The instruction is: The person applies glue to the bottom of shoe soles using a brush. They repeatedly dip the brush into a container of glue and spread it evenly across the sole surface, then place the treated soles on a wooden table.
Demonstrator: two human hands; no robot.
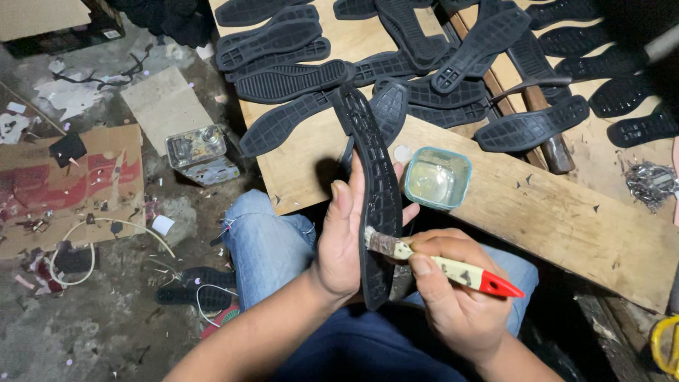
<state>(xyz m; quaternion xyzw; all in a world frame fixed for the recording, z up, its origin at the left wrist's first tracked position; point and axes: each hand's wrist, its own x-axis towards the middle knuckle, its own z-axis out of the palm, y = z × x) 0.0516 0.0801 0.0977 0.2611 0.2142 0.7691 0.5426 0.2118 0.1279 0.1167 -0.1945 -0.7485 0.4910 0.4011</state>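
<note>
My left hand (341,237) grips a long black rubber shoe sole (373,177), held on edge over my lap. My right hand (456,293) holds a small brush (453,269) with a cream handle and red tip. Its bristles touch the sole's side edge near the middle. A small square teal-rimmed container (438,177) of clear liquid stands on the wooden board (566,219) just beyond the sole.
Several black soles (297,81) lie spread over the board at the back. A hammer (544,120) lies among them. On the dirty floor to the left are cardboard pieces (71,187), a metal tin (200,152), wires and scraps. My jeans-clad knees (265,240) sit below.
</note>
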